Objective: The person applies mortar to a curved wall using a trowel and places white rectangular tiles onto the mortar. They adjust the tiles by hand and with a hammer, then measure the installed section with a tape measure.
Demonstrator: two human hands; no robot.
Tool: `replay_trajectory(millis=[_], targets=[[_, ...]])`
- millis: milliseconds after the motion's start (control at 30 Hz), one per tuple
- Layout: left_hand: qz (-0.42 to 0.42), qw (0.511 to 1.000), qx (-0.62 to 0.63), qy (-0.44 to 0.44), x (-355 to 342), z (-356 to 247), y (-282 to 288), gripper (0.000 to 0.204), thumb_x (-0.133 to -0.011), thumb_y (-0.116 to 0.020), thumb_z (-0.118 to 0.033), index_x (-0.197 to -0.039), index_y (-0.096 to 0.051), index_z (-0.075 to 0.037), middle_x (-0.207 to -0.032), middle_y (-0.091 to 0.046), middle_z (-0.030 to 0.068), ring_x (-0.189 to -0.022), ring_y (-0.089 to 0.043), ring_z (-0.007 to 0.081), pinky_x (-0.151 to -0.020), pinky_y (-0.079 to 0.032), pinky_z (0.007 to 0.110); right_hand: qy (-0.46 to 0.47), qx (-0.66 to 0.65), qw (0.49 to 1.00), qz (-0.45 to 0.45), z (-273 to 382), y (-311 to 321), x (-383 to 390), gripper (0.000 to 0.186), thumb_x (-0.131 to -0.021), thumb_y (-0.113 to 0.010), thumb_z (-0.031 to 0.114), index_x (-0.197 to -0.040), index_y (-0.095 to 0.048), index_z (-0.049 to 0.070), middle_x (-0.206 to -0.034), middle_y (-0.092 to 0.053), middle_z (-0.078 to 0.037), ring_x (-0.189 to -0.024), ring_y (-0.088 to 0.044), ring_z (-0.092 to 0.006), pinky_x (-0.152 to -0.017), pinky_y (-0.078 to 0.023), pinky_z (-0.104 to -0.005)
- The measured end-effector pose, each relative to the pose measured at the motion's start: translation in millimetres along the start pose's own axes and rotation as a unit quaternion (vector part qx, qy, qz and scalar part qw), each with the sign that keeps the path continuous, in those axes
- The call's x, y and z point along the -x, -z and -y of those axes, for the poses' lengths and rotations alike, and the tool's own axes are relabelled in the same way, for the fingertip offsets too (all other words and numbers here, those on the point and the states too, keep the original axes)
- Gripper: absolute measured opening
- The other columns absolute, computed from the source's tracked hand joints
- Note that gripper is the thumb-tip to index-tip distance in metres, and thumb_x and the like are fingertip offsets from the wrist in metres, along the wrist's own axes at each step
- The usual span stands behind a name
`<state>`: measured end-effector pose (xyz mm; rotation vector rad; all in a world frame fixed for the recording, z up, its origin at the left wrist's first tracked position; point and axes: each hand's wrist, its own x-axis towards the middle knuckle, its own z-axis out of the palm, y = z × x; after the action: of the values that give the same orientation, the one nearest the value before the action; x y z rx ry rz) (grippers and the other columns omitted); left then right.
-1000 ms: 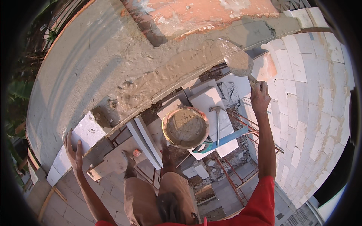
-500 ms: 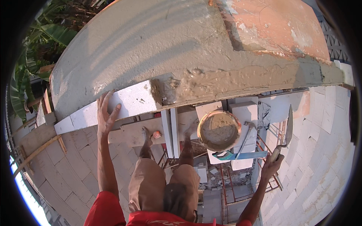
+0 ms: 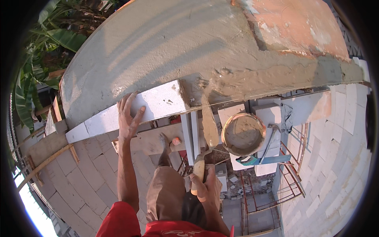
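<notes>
A white lightweight block point(image 3: 162, 100) sits along the edge of the grey plastered slab point(image 3: 158, 39), its right end coated with mortar. My left hand point(image 3: 129, 118) lies on it, fingers spread over its top edge and thumb against its front face. In my right hand point(image 3: 207, 185) is a trowel point(image 3: 208, 122), gripped by its wooden handle. Mortar smears the trowel's blade, whose tip points away from me at the slab edge, just right of the block's end. From there a strip of wet mortar point(image 3: 268, 81) runs rightward along the edge.
Below the slab stands a bucket point(image 3: 226, 144) of mortar. Beside it, a teal handsaw point(image 3: 276, 159) and a hammer point(image 3: 270, 140) rest on white blocks. A plank point(image 3: 152, 140) carries my foot. Lower down are red scaffold frames point(image 3: 246, 197); a block wall point(image 3: 327, 158) rises at right.
My right hand has swung the trowel from the far right to the middle, its tip now beside the block's end. My left hand stays on the block; the whole view has shifted slightly.
</notes>
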<state>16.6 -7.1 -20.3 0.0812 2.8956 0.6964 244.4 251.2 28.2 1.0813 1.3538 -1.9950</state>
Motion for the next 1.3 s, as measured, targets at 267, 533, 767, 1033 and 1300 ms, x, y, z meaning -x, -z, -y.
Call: replay_trajectory(millis=[267, 533, 767, 1033, 1300], targets=[[-0.006, 1.000, -0.010, -0.015, 5.7, 6.2, 5.2, 0.060, -0.090, -0.072, -0.034, -0.142, -0.054, -0.010, -0.140, -0.052, 0.0152, -0.137, -0.043, 0.0359, -0.121, -0.017, 0.060, 0.110, -0.022, 0.991, -0.075, -13.6, -68.8, -38.7, 0.041, -0.094, -0.067, 0.019, -0.120, -0.041, 0.003, -0.099, -0.055, -0.010, -0.076, -0.054, -0.0140, -0.066, -0.049, -0.0324], [0.017, 0.989, 0.004, -0.146, 15.4, 8.5, 26.1, 0.062, -0.079, -0.081, -0.045, -0.130, -0.065, -0.014, -0.146, -0.049, 0.0123, -0.141, -0.039, 0.0376, -0.120, -0.028, 0.060, 0.201, 0.075, 0.970, -0.111, -48.4, -86.4, -56.8, 0.048, -0.097, -0.063, 0.018, -0.128, -0.031, 0.000, -0.115, -0.047, -0.017, -0.096, -0.049, -0.0185, -0.078, -0.048, -0.0353], [0.041, 0.987, 0.010, -0.157, 19.4, 0.4, 27.4, 0.029, -0.081, -0.079, -0.025, -0.104, -0.071, -0.008, -0.143, -0.055, 0.0081, -0.141, -0.040, 0.0394, -0.116, -0.039, 0.052, 0.209, 0.114, 0.964, -0.121, -31.5, -91.5, -47.3, 0.051, -0.098, -0.063, 0.018, -0.130, -0.031, -0.004, -0.121, -0.045, -0.021, -0.104, -0.049, -0.0259, -0.087, -0.047, -0.0416], [0.099, 0.984, 0.075, -0.130, 21.2, -13.1, 41.9, 0.020, -0.091, -0.070, -0.017, -0.089, -0.065, 0.002, -0.136, -0.061, 0.0200, -0.138, -0.046, 0.0452, -0.110, -0.044, 0.053, 0.318, 0.210, 0.896, -0.227, -38.1, -114.9, -61.0, 0.048, -0.089, -0.075, 0.017, -0.117, -0.045, -0.007, -0.107, -0.051, -0.023, -0.097, -0.054, -0.0377, -0.088, -0.043, -0.0467], [0.106, 0.982, 0.100, -0.121, 20.1, -10.7, 42.1, 0.021, -0.091, -0.070, -0.015, -0.087, -0.064, 0.005, -0.136, -0.061, 0.0230, -0.141, -0.042, 0.0469, -0.108, -0.045, 0.053, 0.334, 0.194, 0.890, -0.242, -41.2, -124.8, -85.9, 0.039, -0.087, -0.071, 0.009, -0.108, -0.043, -0.006, -0.103, -0.044, -0.025, -0.094, -0.047, -0.0453, -0.086, -0.039, -0.0513]])
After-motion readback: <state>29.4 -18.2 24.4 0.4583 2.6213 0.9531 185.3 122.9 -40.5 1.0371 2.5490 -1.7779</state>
